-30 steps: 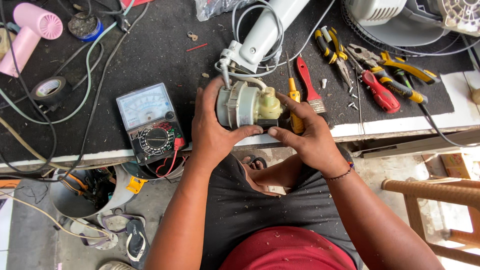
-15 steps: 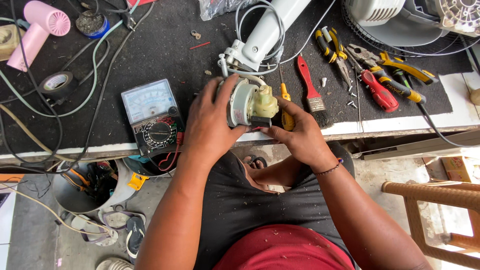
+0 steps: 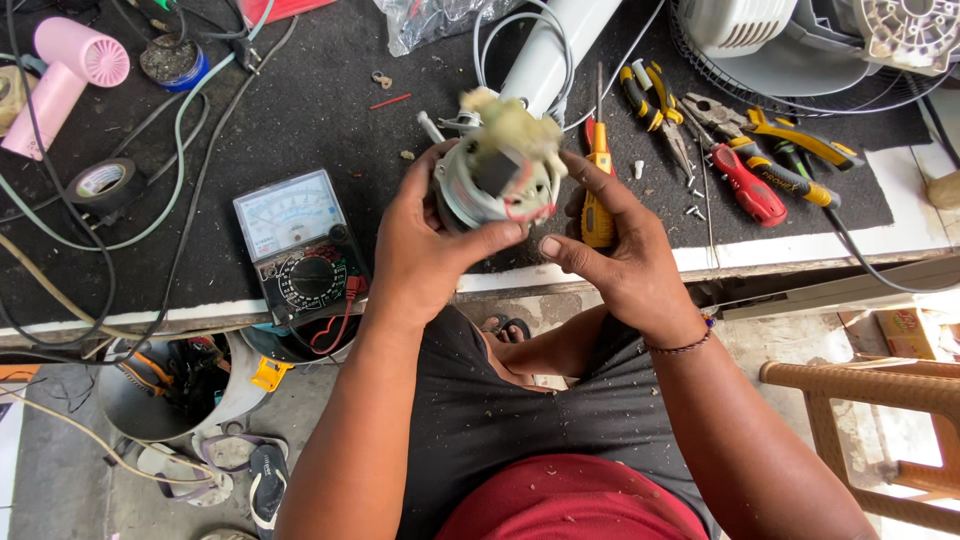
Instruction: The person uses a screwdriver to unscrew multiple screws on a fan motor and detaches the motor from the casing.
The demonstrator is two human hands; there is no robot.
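Above the front edge of the black workbench mat [image 3: 300, 110], both my hands hold a small electric fan motor [image 3: 497, 172] with a cream plastic gearbox on top and red wires on its face. My left hand [image 3: 425, 250] wraps around its left side, thumb across the bottom. My right hand [image 3: 615, 255] steadies its right side with fingers and thumb. White cables run from the motor back to a white fan stem [image 3: 555, 50]. An orange-handled screwdriver [image 3: 598, 185] lies just behind my right hand.
An analog multimeter [image 3: 297, 240] with red leads sits left of my hands. Pliers and cutters [image 3: 740, 150] lie at right, with loose screws. A pink hair dryer [image 3: 60, 80], black tape roll [image 3: 105, 185], fan guard [image 3: 800, 50], bucket [image 3: 180, 385] and wooden chair [image 3: 870, 420] surround me.
I have turned the motor over in my hands and lifted it toward me, so its wired face now points up. The view has shifted slightly.
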